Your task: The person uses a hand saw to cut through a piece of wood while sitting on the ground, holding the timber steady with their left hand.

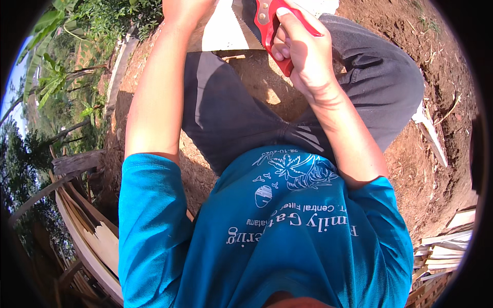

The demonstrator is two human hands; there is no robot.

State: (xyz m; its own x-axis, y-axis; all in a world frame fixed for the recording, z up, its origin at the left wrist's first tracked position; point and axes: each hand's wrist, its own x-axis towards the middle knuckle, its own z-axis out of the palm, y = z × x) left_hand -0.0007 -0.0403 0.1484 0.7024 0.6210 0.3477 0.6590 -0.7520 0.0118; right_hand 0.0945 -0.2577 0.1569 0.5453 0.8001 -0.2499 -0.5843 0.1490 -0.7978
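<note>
At upper centre, right fingers (281, 45) gripped a red-handled saw (263, 21); left fingers, cropped, indeterminable; slippage risked cutting a leg (379, 66).

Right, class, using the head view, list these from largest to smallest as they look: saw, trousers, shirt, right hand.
1. Shirt
2. Trousers
3. Saw and right hand: too alike to rank, as the hand covers part of the saw and the top edge cuts it off.
</note>
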